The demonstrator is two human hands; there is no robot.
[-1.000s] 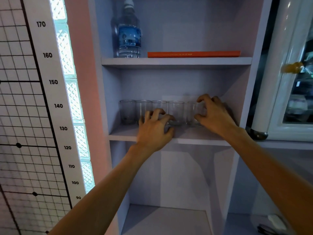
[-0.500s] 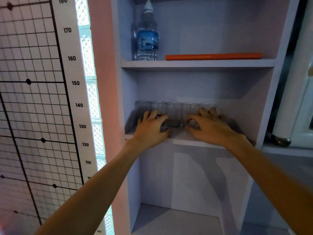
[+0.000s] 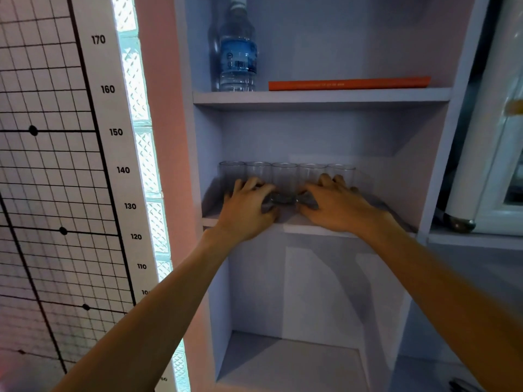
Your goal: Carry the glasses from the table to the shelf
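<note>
**Settling the glasses on the middle shelf**

Standing in a tight row of five, the glasses are sitting toward the back of the middle shelf, rims level and sides touching or nearly so. The left hand and right hand are lying palm-down just in front of the row, fingers spread and curled against the lower walls of the glasses; neither is closing around a single glass, though the contact itself is partly hidden, so how firmly they are pressing is hard to tell. This is looking like the placing step, likely a final squaring-up of the row. The next move is calling for a gentle release and a straight pull back, without dragging a glass forward.

Above the glasses, a water bottle and a flat orange book are resting on the upper shelf. Left of the glasses, a height chart is running down the wall.
</note>
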